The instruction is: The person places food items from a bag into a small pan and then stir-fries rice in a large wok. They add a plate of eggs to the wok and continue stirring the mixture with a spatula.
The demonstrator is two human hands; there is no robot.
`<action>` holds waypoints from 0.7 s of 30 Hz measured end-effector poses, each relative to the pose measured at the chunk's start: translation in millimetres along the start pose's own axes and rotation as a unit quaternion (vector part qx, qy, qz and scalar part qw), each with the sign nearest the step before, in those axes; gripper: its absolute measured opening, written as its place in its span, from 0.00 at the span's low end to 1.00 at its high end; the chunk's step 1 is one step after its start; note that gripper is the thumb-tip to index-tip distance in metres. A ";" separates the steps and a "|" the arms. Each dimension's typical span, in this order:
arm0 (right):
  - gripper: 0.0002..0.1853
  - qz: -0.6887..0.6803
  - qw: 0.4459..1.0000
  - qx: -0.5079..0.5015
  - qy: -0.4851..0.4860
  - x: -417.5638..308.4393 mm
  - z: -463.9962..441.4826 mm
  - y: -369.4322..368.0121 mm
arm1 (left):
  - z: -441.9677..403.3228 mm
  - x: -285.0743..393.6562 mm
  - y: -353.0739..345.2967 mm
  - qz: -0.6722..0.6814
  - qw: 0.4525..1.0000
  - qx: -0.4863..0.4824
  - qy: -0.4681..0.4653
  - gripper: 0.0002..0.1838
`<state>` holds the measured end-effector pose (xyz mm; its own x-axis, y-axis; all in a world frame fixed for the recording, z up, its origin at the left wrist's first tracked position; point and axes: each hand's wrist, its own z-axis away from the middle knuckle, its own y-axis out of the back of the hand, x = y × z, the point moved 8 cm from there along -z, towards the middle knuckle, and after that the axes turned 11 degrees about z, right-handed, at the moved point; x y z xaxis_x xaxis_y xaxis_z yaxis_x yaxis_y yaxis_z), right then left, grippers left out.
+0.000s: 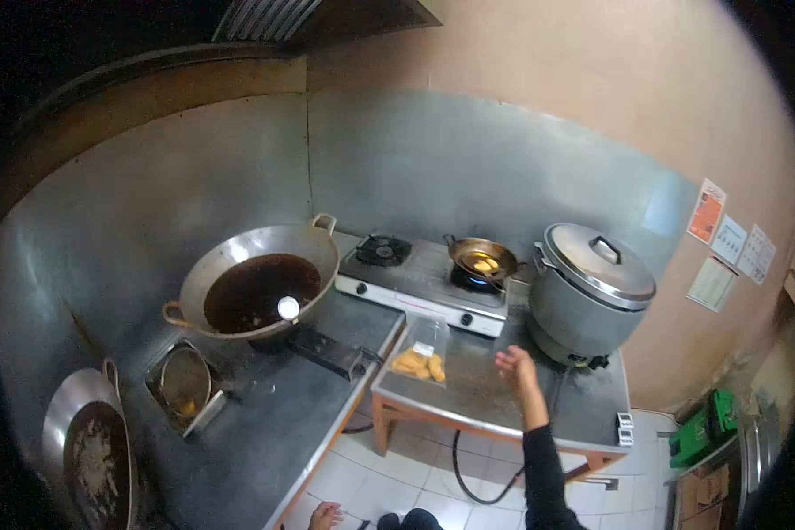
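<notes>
My right hand (pixel 517 364) reaches out over the metal table, its fingers apart and nothing in them. Left of it lies a clear plastic bag (pixel 422 358) of yellow-orange pieces with a white label. Beyond the hand, a small two-handled wok (pixel 483 254) sits on the lit right burner of the gas stove (pixel 415 274); a few yellow pieces (pixel 485 265) float in its oil. At the bottom edge, low over the floor, my left hand (pixel 326 516) shows only partly, with loose fingers and nothing visible in them.
A large lidded rice cooker (pixel 583 296) stands right of the stove. On the left counter (pixel 265 415) are a big wok (pixel 261 283) of dark oil, a second wok (pixel 88 446) with pale bits, and a strainer (pixel 185 382). Small timers (pixel 624 428) hang at the table's right edge.
</notes>
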<state>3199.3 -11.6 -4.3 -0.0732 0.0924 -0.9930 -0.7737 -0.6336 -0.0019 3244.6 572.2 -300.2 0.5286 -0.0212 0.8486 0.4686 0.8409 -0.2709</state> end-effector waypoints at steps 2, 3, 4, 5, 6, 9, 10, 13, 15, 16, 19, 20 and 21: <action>0.38 -0.104 0.987 -0.077 -0.097 -35.6 -56.9 -12.3 | 3.4 74.1 -43.6 0.012 1.000 -0.002 -0.018 0.16; 0.40 -0.155 0.973 -0.095 -0.144 -45.5 -89.8 -18.9 | 5.8 83.2 -47.6 0.014 1.000 0.005 -0.019 0.16; 0.43 -0.201 0.954 -0.110 -0.194 -51.0 -119.6 -26.1 | 10.4 89.9 -46.7 0.042 0.997 0.056 -0.038 0.13; 0.38 -0.231 0.937 -0.133 -0.227 -59.4 -144.1 -35.1 | 10.8 93.9 -47.6 0.071 0.990 0.107 -0.056 0.11; 0.35 -0.223 0.936 -0.130 -0.240 -73.9 -154.8 -45.0 | -1.4 96.9 -52.0 0.078 0.989 0.114 -0.057 0.11; 0.30 -0.244 0.919 -0.144 -0.275 -47.7 -240.0 -41.7 | -23.6 105.3 -72.3 0.026 0.989 0.129 -0.062 0.10; 0.27 -0.201 0.930 -0.165 -0.259 -41.3 -261.9 -35.8 | -31.4 107.8 -75.4 0.007 0.989 0.132 -0.063 0.10; 0.17 0.002 0.969 -0.113 -0.219 -56.8 -271.9 -8.3 | -51.2 105.5 -85.4 -0.051 0.988 0.132 -0.057 0.10; 0.18 0.093 0.966 -0.093 -0.221 -73.7 -261.8 10.2 | -58.6 95.3 -90.8 -0.090 0.987 0.127 -0.047 0.10; 0.17 0.187 0.965 -0.076 -0.168 -88.4 -259.5 19.1 | -60.4 90.3 -92.0 -0.111 0.985 0.124 -0.042 0.10; 0.15 0.387 0.922 -0.003 -0.030 -100.0 -278.1 37.1 | -61.0 69.3 -95.3 -0.167 0.978 0.119 -0.030 0.09; 0.13 0.481 0.873 0.055 0.055 -109.0 -281.0 41.5 | -59.9 61.4 -92.7 -0.187 0.975 0.118 -0.026 0.09; 0.13 0.482 0.873 0.053 0.052 -117.6 -266.5 34.7 | -59.7 53.9 -90.2 -0.207 0.971 0.115 -0.022 0.09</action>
<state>3348.8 -249.1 81.0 -0.6704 -0.5177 -0.5316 -0.4378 -0.3024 0.8467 3273.1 462.9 -257.2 0.2948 -0.3646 0.8833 0.4613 0.8638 0.2026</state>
